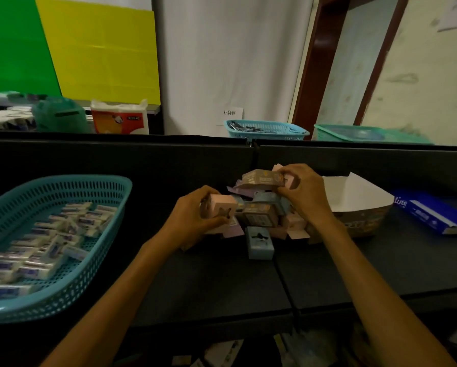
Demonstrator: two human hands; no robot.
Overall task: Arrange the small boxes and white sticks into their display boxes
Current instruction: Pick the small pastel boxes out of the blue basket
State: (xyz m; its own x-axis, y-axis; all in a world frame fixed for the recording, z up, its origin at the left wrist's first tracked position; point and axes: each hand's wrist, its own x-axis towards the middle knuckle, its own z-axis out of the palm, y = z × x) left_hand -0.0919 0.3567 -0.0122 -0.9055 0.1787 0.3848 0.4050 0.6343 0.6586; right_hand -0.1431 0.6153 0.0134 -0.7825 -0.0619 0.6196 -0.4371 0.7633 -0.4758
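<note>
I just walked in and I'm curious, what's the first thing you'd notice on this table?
The heap of small boxes in pink, blue and brown in the middle of the dark table, with both hands in it: the left hand grips a pink box and the right hand holds a brown box. On the left sits a big teal basket full of white sticks.
</note>
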